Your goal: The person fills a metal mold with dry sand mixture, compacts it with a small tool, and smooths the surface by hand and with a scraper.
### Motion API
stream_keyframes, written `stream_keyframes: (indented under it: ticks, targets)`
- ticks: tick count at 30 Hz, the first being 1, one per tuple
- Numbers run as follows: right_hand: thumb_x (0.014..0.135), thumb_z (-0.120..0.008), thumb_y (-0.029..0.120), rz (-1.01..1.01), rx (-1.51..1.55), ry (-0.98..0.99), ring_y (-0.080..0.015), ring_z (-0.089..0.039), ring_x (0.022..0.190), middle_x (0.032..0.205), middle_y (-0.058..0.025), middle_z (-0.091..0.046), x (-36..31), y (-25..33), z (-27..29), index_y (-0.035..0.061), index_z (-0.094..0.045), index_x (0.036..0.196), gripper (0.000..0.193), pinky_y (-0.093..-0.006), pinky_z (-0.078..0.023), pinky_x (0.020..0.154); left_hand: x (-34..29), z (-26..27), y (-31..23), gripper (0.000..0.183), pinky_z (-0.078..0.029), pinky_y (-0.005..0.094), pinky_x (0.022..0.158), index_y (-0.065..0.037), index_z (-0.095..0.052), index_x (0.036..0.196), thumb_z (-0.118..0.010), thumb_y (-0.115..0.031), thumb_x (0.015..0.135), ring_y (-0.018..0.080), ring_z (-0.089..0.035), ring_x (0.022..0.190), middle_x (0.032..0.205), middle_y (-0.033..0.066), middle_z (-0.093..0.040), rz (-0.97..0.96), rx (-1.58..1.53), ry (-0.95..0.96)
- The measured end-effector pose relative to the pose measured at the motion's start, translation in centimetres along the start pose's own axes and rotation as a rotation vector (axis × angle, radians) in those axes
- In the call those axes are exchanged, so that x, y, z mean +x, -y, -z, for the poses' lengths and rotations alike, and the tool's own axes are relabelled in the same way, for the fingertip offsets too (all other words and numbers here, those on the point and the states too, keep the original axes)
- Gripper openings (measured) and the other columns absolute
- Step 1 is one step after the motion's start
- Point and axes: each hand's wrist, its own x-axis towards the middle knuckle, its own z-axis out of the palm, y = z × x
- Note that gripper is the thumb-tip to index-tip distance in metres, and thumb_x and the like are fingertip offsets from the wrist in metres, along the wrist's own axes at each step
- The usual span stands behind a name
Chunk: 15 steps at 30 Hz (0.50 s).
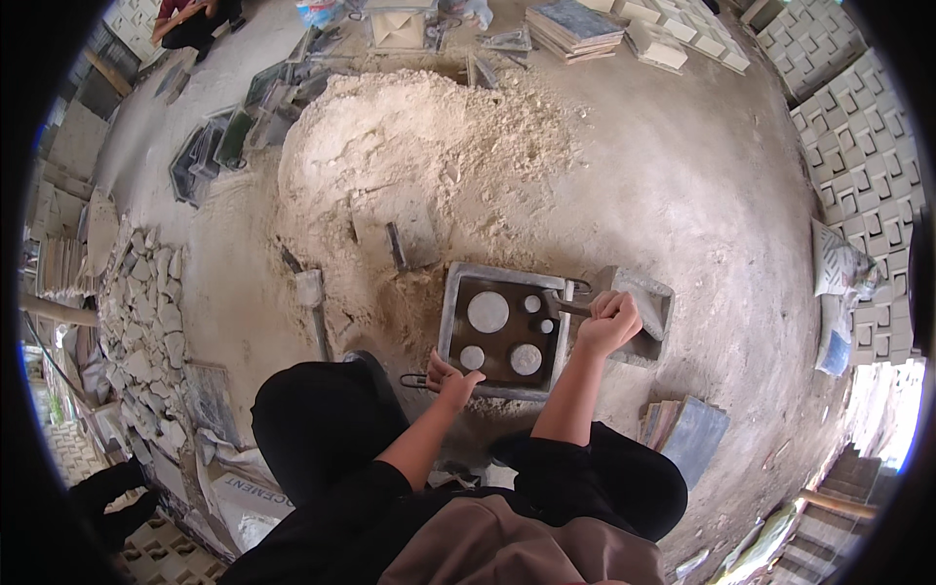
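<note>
Where the tray (pixel 451 312) corner lies, left hand (pixel 453 380) grips.

The floor (pixel 702 185) carries a powder heap (pixel 375 132), square frame (pixel 451 312) and rubble (pixel 144 302).

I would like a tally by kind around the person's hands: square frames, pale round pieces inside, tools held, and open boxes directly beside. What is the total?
Square frame: 1
Pale round pieces: 5
Held tool: 1
Open box: 1
Total: 8
</note>
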Motion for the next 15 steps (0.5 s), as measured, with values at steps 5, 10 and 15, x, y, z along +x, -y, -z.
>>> stream_keyframes:
  ticks: [5, 10, 15]
  targets:
    - [0.083, -0.034, 0.013, -0.002, -0.095, -0.015, -0.0073, -0.025, 0.038, 0.041, -0.001, -0.03, 0.1, -2.1, -0.1, 0.0077, -0.025, 0.046, 0.038, -0.0234, -0.017, 0.037, -0.6, -0.2, -0.3, 0.113, -0.007, 0.0499, 0.1, -0.003, 0.009, 0.131, -0.073, -0.032, 0.058, 0.0405, -0.005, 0.12, 0.134, 0.0236, -0.002, 0.032, 0.025, 0.017]
    - [0.082, -0.033, 0.012, 0.116, -0.064, -0.05, -0.0084, -0.023, 0.037, 0.041, -0.0013, -0.028, -0.8, 0.2, -0.6, 0.0086, -0.025, 0.047, 0.036, -0.0243, -0.017, 0.036, -0.4, 0.0, 0.1, 0.113, -0.006, 0.0501, 0.099, -0.002, 0.008, 0.131, -0.073, -0.033, 0.057, 0.0407, -0.005, 0.12, 0.133, 0.0247, -0.002, -0.028, 0.004, 0.023]
    - [0.078, -0.035, 0.008, 0.044, -0.194, -0.066, -0.0081, -0.027, 0.038, 0.041, -0.0011, -0.03, 0.4, -2.2, -0.9, 0.008, -0.026, 0.046, 0.033, -0.0232, -0.019, 0.037, -0.6, -0.3, 0.1, 0.113, -0.006, 0.0503, 0.099, -0.001, 0.008, 0.13, -0.073, -0.034, 0.058, 0.0412, -0.005, 0.12, 0.133, 0.0261, -0.001, -0.003, 0.04, 0.02]
